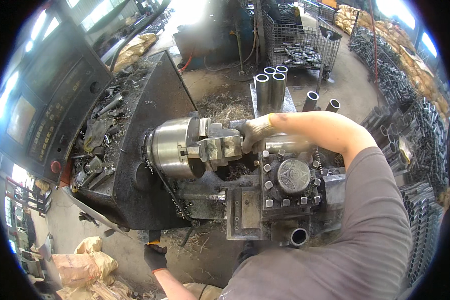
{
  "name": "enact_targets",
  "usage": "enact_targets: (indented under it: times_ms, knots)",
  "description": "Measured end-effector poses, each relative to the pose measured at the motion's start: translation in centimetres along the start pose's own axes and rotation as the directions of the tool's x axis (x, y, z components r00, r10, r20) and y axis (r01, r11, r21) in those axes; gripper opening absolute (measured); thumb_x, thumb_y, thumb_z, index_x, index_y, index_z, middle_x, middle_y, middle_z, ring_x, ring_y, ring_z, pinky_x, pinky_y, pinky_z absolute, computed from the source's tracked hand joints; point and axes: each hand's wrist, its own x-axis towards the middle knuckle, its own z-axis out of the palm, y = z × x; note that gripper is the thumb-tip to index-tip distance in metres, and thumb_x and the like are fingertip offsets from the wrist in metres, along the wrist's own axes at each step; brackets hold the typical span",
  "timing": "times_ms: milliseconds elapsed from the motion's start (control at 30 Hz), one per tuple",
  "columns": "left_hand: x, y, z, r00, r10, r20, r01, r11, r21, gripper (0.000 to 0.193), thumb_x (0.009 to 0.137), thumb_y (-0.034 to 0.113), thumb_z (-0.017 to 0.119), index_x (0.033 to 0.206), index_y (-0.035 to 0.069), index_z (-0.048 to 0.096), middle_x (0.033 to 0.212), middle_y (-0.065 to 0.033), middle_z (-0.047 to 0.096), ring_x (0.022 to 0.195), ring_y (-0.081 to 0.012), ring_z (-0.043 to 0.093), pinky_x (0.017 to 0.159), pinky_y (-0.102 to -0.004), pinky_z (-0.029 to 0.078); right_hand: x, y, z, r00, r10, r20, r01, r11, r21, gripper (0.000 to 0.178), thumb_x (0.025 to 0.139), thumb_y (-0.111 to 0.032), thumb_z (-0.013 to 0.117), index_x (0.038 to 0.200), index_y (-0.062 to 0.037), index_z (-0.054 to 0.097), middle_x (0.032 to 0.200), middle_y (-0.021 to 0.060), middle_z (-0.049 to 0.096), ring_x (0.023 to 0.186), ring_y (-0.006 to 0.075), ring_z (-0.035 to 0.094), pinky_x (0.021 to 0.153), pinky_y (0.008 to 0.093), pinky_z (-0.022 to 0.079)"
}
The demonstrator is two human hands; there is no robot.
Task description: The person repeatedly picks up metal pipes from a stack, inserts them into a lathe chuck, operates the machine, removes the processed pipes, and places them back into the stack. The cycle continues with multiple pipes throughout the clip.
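Observation:
My right hand (256,131), in a pale knitted glove, is closed around a shiny metal tube (287,143) beside the jaws (230,146) of a lathe chuck (177,147). The tube lies roughly in line with the chuck; my fingers hide where it meets the jaws. Low on the left, my left hand (156,257) wears a dark glove. Its fingers are bent at a dark part with an orange edge (153,243) below the headstock (145,135). What they grip there is hidden.
A square tool post (293,176) with several bolts stands right of the chuck. Upright tubes (271,89) stand behind it, and another tube (298,236) in front. Metal shavings (225,107) lie behind the chuck. Tubes are stacked far right, sacks (85,262) lower left.

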Motion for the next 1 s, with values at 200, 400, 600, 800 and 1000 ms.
enact_targets:
  times_ms: [200,400,600,800,1000]
  knots:
    - [-5.1,0.5,3.6,0.902,0.378,-0.208,-0.25,0.85,0.463,0.039,0.107,0.045,0.051,0.108,0.008,0.064,0.081,-0.0086,0.063,0.063,-0.0229,0.057,0.067,-0.0429,0.052,-1.5,13.4,-1.9,0.953,-0.303,0.011,0.046,0.108,-0.993,0.018,0.082,-0.026,0.071,0.078,-0.0083,0.076,0.071,0.0125,0.07,0.067,0.0265,0.07,0.062,0.0418,0.057]
    - [-15.2,13.6,15.6,-0.221,0.909,0.353,-0.635,-0.409,0.656,0.033,0.105,0.02,0.063,0.128,-0.003,0.061,0.123,-0.0194,0.069,0.101,-0.0327,0.068,0.091,-0.0438,0.054,-8.9,16.9,-2.3,0.705,-0.302,-0.642,-0.288,0.705,-0.648,0.04,0.076,-0.025,0.079,0.11,-0.0054,0.069,0.093,0.0197,0.074,0.083,0.0391,0.072,0.075,0.0475,0.056]
    - [-10.7,30.3,31.8,0.249,0.818,0.518,-0.276,-0.453,0.848,0.066,0.107,0.047,0.042,0.162,0.014,0.029,0.132,-0.0179,0.07,0.116,-0.0387,0.069,0.094,-0.053,0.052,-17.5,15.4,1.4,0.029,-0.369,-0.929,0.076,0.928,-0.366,0.039,0.077,-0.027,0.085,0.097,0.0037,0.072,0.083,0.0133,0.075,0.074,0.0237,0.072,0.07,0.0399,0.056]
    - [-11.4,32.3,34.4,0.389,0.763,0.517,-0.312,-0.418,0.853,0.068,0.104,0.049,0.049,0.162,0.02,0.029,0.133,-0.0219,0.068,0.117,-0.0393,0.069,0.094,-0.0529,0.053,-26.6,10.3,12.3,-0.007,-0.353,-0.935,0.619,0.733,-0.281,0.043,0.083,-0.01,0.067,0.123,0.0068,0.063,0.105,0.0135,0.073,0.077,0.0143,0.067,0.063,0.0262,0.054]
    - [-25.4,12.1,27.5,-0.14,0.542,0.828,-0.99,-0.099,-0.103,0.037,0.094,0.011,0.075,0.129,0.003,0.066,0.113,-0.0063,0.069,0.104,-0.018,0.066,0.093,-0.0327,0.054,-27.9,6.9,22.7,0.276,-0.704,-0.654,0.662,0.633,-0.401,0.046,0.083,-0.007,0.077,0.126,0.0013,0.063,0.121,0.0177,0.071,0.111,0.0304,0.072,0.095,0.0427,0.062]
